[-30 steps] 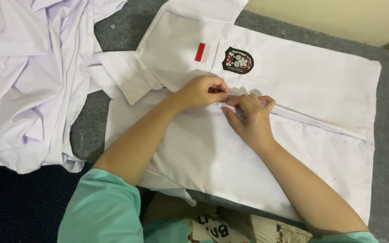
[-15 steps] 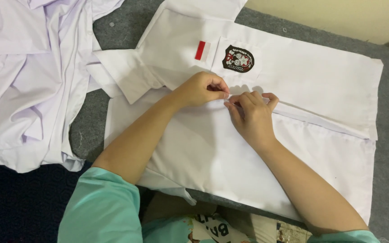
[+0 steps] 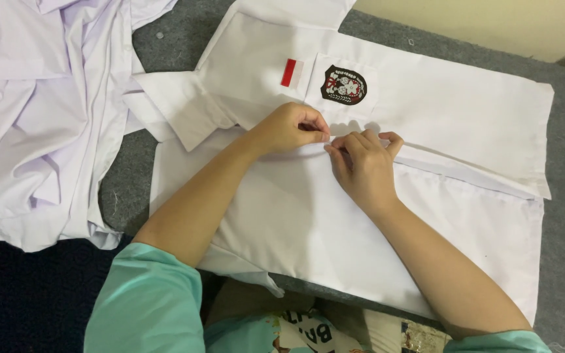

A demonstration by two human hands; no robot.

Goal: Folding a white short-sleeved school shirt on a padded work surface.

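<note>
Both hands [image 3: 335, 147] pinch the white shirt's [image 3: 439, 111] front edge.

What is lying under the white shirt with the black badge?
Under the white shirt there is grey carpet, visible around its edges. Both hands, left and right, rest on top. The covered area underneath is hidden.

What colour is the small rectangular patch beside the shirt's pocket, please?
Red and white, in two halves: the rectangular patch shows best in the head view.
</note>
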